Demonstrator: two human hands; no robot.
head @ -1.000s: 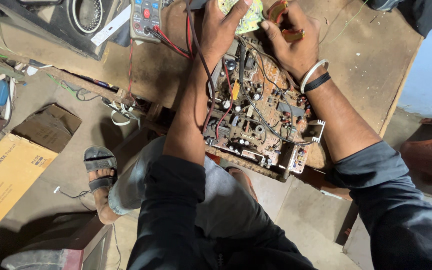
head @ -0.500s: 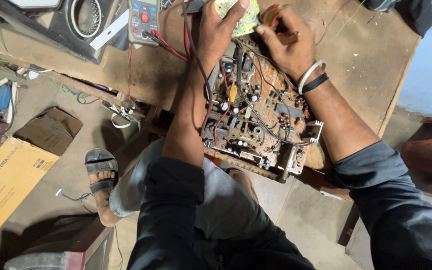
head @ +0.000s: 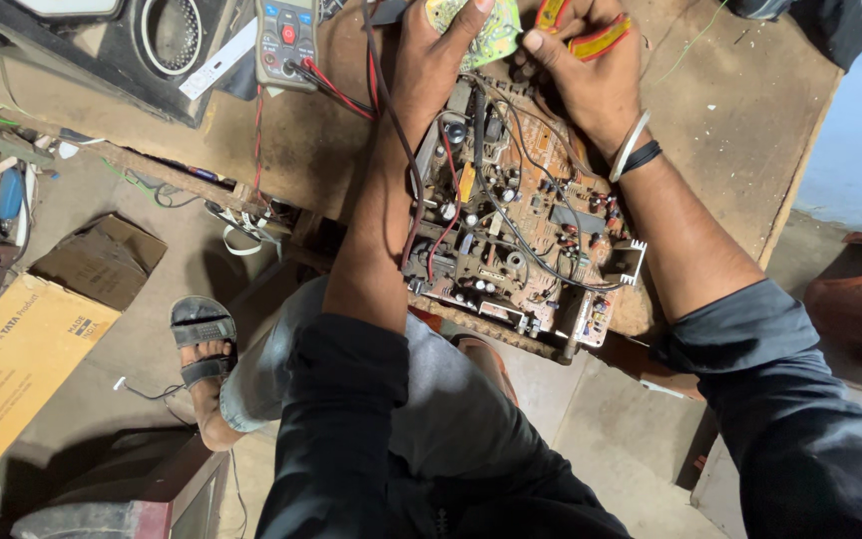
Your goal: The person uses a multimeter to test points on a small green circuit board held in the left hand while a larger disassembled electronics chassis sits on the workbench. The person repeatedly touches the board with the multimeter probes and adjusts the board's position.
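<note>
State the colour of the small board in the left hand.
Pale yellow-green small board, in the head view.

A flat cardboard box (head: 12,374) lies on the floor at the near left, tan-yellow, long and rectangular, with small dark print along one edge. Just beyond it, a smaller brown cardboard box (head: 102,260) sits with its flaps partly open, touching or nearly touching the yellow one. At the far edge of the wooden table, left of the arms, a multimeter (head: 284,40) lies grey with blue and red buttons; its screen is cut off by the frame. Beside it, further left, a narrow white label strip (head: 219,62) rests slanted against a dark panel. Its print is too small to tell.
</note>
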